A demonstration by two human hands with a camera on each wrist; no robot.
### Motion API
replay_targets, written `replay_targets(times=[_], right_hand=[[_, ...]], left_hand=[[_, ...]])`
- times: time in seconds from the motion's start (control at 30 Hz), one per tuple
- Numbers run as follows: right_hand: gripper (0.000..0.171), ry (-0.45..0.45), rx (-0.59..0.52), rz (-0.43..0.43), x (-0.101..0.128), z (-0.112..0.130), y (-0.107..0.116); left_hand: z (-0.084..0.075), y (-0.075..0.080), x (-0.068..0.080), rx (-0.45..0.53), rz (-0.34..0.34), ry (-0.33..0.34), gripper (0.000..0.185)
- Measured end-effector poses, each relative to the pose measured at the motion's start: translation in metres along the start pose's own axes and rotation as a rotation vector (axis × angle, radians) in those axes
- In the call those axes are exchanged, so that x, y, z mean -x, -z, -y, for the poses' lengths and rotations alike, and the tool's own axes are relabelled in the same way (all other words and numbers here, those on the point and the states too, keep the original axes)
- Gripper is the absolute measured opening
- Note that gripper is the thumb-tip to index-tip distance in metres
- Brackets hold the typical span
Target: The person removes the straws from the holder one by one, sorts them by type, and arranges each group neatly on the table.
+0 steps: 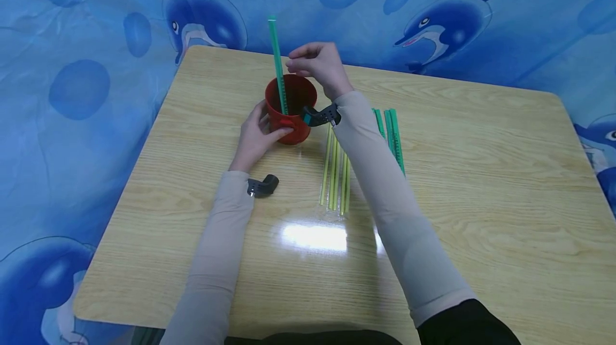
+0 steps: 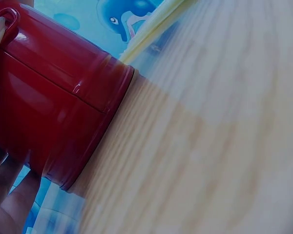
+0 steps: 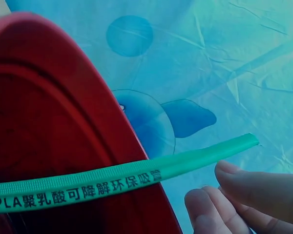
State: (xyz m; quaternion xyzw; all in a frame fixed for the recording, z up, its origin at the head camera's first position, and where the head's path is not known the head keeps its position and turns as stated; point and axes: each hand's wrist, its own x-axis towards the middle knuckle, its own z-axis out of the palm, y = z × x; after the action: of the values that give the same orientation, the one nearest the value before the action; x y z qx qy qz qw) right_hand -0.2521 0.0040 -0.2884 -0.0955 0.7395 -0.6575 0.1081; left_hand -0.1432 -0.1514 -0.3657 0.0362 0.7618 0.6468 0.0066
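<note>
We see a red cup (image 1: 291, 109) standing upright on the wooden table (image 1: 481, 184), towards its far left part. The left hand (image 1: 257, 133) grips the cup from its left side, fingers curled around the wall and thumb by the handle. One green straw (image 1: 277, 64) stands in the cup, leaning against the near rim, its top end well above the mouth. The right hand (image 1: 317, 64) hovers over the cup's far rim, just beside the straw; its fingers (image 3: 244, 197) are loosely bent and, in the right wrist view, sit close to the straw's tip without touching it, holding nothing. Nothing else shows inside the cup. On the table just right of the cup lie yellow-green straws (image 1: 334, 174), and further right, partly under the right sleeve, more green straws (image 1: 394, 136), all lying flat
</note>
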Motion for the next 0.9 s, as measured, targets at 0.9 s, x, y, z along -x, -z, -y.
replay_targets(times=[0.9], right_hand=[[0.019, -0.017, 0.095, -0.017, -0.010, 0.004, -0.019]], left_hand=[[0.000, -0.001, 0.000, -0.019, -0.001, -0.005, 0.070]])
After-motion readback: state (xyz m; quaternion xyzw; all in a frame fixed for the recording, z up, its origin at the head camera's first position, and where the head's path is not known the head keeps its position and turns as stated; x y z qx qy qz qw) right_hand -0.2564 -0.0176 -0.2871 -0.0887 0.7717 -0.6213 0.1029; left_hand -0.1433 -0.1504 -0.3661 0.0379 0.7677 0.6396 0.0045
